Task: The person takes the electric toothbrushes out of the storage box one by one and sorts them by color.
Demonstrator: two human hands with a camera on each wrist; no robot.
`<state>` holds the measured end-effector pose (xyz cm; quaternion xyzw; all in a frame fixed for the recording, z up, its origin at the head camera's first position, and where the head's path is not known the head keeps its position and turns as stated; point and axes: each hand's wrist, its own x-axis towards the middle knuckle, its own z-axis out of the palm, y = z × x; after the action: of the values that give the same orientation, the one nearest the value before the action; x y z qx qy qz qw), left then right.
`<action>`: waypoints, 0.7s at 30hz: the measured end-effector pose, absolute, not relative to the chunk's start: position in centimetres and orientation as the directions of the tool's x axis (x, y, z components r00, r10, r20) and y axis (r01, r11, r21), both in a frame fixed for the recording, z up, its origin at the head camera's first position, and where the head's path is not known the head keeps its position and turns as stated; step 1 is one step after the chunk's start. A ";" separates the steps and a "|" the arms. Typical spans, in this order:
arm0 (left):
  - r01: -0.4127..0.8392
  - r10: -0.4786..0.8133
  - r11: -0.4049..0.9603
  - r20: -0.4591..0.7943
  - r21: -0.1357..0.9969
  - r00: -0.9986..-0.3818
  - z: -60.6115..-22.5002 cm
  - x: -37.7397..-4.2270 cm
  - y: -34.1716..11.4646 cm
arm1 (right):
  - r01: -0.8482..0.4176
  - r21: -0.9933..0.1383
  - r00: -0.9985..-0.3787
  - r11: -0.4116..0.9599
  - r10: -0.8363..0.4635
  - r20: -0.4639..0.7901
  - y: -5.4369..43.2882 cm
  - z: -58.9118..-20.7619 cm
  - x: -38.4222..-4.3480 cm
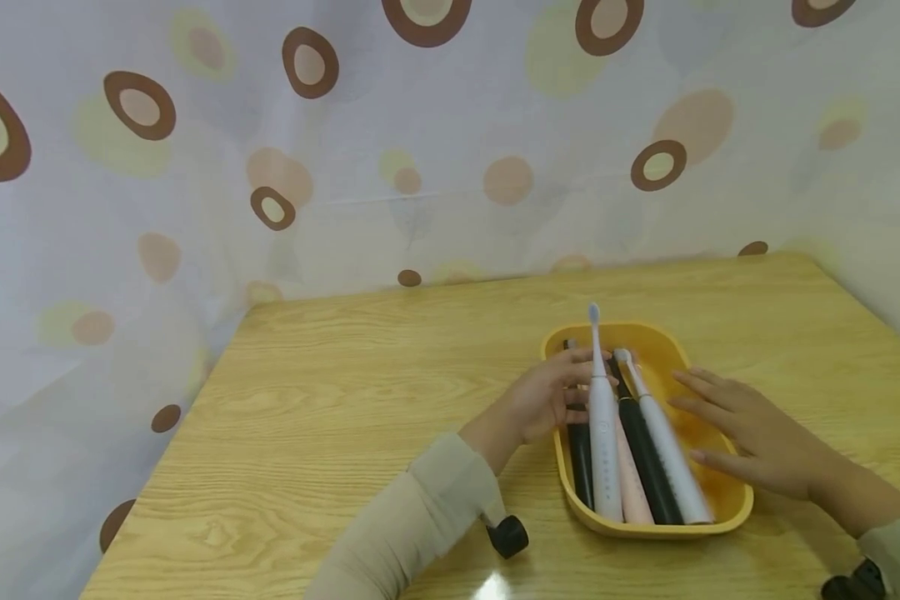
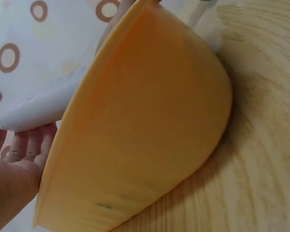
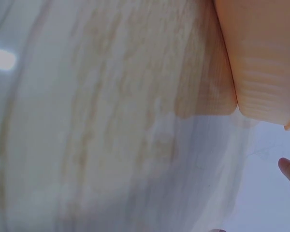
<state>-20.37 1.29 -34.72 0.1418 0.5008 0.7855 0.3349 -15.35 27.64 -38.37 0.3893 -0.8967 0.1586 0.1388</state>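
A yellow plastic bin (image 1: 742,500) holds several electric toothbrushes lying side by side. One white electric toothbrush (image 1: 605,450) tilts up above the others, its head past the far rim. My left hand (image 1: 536,400) holds it by the upper handle, fingers passing behind it; in the left wrist view those fingers (image 2: 34,142) meet the toothbrush's underside. The left thumb is hidden. Over the bin's right side is my right hand (image 1: 753,429), fingers spread and straight, holding nothing. Only fingertips (image 3: 287,169) of it show at the right wrist view's edge.
Beside the raised toothbrush lie a black toothbrush (image 1: 648,458), a pink one (image 1: 632,483), another white one (image 1: 671,458) and a dark one (image 1: 581,467) at the left wall. The bin stands on a wood-grain table (image 1: 330,400), before a spotted curtain (image 1: 450,125).
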 end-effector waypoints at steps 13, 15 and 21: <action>-0.402 0.737 -0.236 -0.107 0.885 -0.668 -34.5 -18.1 0.7 | -0.738 -0.174 -0.661 0.652 -0.649 0.377 27.8 -38.4 -15.2; -0.397 0.744 -0.217 -0.112 0.892 -0.659 -34.6 -17.9 0.6 | -0.732 -0.181 -0.669 0.657 -0.643 0.373 27.8 -38.4 -15.2; -0.334 0.734 -0.144 -0.126 0.931 -0.668 -34.7 -17.2 0.3 | -0.731 -0.179 -0.671 0.659 -0.645 0.366 27.6 -38.4 -15.2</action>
<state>-17.23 0.35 -34.73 0.1836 0.5436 0.7337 0.3639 -15.16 27.63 -38.40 0.3818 -0.9005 0.1574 0.1365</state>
